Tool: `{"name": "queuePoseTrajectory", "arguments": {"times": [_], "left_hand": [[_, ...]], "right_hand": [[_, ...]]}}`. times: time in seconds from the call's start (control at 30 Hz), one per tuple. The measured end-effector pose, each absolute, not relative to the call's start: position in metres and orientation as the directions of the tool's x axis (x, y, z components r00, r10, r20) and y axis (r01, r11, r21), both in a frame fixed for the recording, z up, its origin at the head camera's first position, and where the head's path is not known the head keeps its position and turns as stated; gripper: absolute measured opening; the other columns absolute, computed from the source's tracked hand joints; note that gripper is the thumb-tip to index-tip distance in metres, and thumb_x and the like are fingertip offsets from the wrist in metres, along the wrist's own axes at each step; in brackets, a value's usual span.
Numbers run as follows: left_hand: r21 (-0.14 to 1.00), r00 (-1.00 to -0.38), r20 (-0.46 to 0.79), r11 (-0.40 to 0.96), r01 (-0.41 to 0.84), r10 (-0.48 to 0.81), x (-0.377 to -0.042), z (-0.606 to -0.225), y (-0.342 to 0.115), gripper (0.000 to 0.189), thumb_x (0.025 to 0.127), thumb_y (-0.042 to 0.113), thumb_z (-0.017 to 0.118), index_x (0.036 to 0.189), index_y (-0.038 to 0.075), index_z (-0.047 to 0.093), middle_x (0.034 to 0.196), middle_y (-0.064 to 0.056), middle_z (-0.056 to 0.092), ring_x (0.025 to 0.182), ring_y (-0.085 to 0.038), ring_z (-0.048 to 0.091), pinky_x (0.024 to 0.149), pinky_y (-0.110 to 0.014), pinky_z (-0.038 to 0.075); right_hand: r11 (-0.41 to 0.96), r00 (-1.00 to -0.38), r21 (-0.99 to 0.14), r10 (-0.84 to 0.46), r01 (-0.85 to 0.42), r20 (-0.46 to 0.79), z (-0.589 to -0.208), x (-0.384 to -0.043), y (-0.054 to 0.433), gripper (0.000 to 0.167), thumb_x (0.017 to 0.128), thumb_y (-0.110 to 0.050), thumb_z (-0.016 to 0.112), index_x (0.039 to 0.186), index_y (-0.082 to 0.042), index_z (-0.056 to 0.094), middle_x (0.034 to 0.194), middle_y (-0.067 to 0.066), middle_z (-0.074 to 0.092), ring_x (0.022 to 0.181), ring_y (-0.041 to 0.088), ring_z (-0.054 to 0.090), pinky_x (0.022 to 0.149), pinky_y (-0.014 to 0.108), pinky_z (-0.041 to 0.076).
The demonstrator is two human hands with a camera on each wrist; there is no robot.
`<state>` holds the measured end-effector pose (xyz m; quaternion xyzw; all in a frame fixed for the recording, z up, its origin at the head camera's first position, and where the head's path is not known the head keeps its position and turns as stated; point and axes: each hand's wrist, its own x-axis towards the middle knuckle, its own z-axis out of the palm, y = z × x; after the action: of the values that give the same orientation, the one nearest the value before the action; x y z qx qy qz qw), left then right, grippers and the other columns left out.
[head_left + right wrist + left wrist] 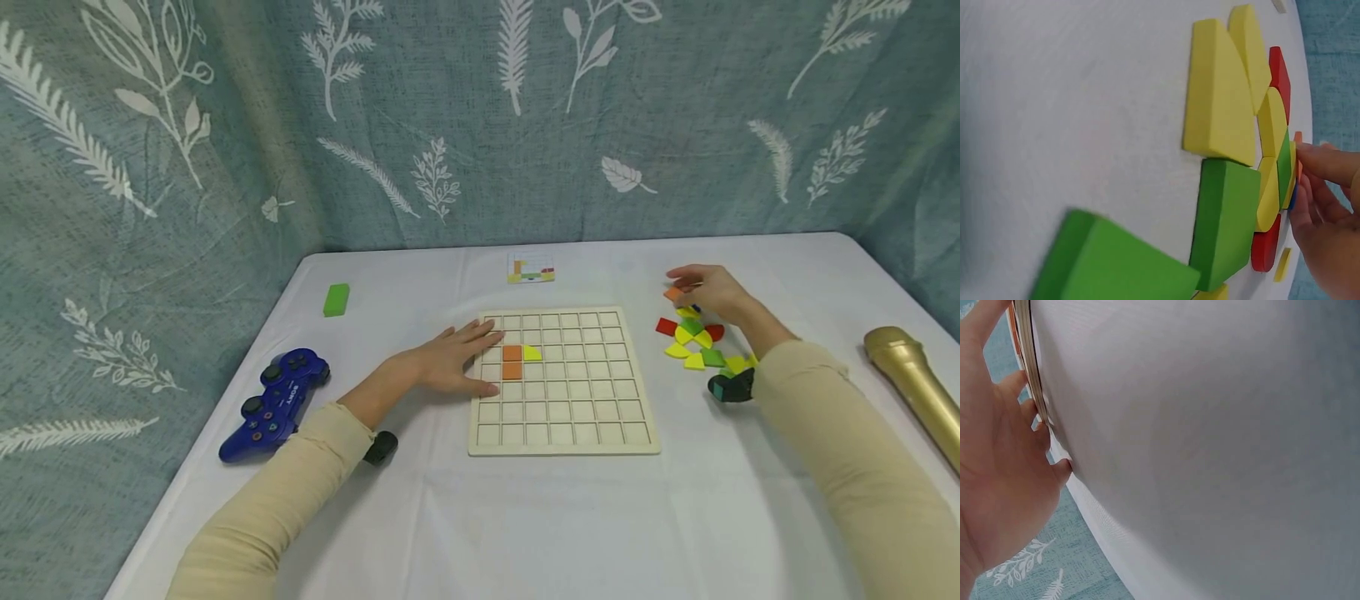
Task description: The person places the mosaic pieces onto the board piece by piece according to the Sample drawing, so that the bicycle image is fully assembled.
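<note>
My left hand (pixel 446 364) rests with spread fingers on the left edge of a pale wooden grid board (pixel 573 414). Two orange squares (pixel 512 362) and a yellow quarter-round block (pixel 532 354) sit in the board's cells. At the far end of a cluster of coloured blocks, my right hand (pixel 714 292) pinches an orange block (pixel 672 294) between thumb and fingers. Close up in the right wrist view are green blocks (pixel 1225 219), yellow blocks (pixel 1219 94) and red blocks (pixel 1266 244); the held block is mostly hidden by the fingers.
A small printed card (pixel 531 268) lies behind the board. To the left are a green block (pixel 337 300) and a blue game controller (pixel 276 408). A gold microphone (pixel 915 392) lies at the right edge. A patterned curtain (pixel 480 125) hangs behind the white table (pixel 540 525).
</note>
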<state>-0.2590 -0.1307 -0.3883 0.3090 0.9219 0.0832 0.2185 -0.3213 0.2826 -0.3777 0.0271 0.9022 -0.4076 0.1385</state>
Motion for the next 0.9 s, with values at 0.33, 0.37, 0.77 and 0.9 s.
{"name": "queuePoseTrajectory", "arguments": {"times": [0.33, 0.37, 0.77, 0.9], "left_hand": [[0.301, -0.707, -0.353, 0.79, 0.534, 0.613, -0.2585, -0.3883, -0.1318, 0.092, 0.087, 0.065, 0.052, 0.155, 0.025, 0.006, 0.159, 0.004, -0.006, 0.143, -0.017, -0.009, 0.114, -0.045, -0.002], [0.302, -0.706, -0.353, 0.789, 0.535, 0.613, -0.2585, -0.3884, -0.1319, 0.092, 0.087, 0.065, 0.052, 0.155, 0.025, 0.006, 0.159, 0.004, -0.006, 0.143, -0.017, -0.009, 0.114, -0.045, -0.002], [0.299, -0.709, -0.35, 0.791, 0.534, 0.612, -0.2593, -0.39, -0.1321, 0.092, 0.087, 0.066, 0.052, 0.155, 0.024, 0.007, 0.159, 0.003, -0.005, 0.143, -0.017, -0.008, 0.114, -0.045, -0.001], [0.299, -0.709, -0.345, 0.788, 0.538, 0.615, -0.2595, -0.3909, -0.1322, 0.092, 0.087, 0.066, 0.052, 0.155, 0.024, 0.007, 0.159, 0.003, -0.005, 0.143, -0.017, -0.008, 0.114, -0.045, -0.001]], "right_hand": [[0.682, -0.961, -0.711, -0.042, 0.173, -0.275, -0.3765, -0.3201, 0.2806, 0.054, 0.093, 0.0, 0.058, 0.143, -0.001, 0.039, 0.133, 0.029, 0.038, 0.11, 0.04, 0.04, 0.1, 0.048, 0.039], [0.677, -0.96, -0.712, -0.03, 0.185, -0.279, -0.3766, -0.3201, 0.2804, 0.054, 0.093, -0.001, 0.058, 0.143, -0.001, 0.039, 0.132, 0.028, 0.039, 0.109, 0.04, 0.04, 0.099, 0.047, 0.04], [0.649, -0.941, -0.702, 0.064, 0.293, -0.334, -0.3763, -0.3217, 0.2829, 0.047, 0.094, -0.015, 0.06, 0.137, -0.001, 0.048, 0.126, 0.026, 0.043, 0.103, 0.036, 0.045, 0.08, 0.032, 0.044], [0.641, -0.941, -0.71, 0.059, 0.291, -0.333, -0.3762, -0.3209, 0.2834, 0.046, 0.094, -0.017, 0.061, 0.135, 0.0, 0.048, 0.122, 0.025, 0.047, 0.1, 0.034, 0.049, 0.073, 0.025, 0.043]]}}
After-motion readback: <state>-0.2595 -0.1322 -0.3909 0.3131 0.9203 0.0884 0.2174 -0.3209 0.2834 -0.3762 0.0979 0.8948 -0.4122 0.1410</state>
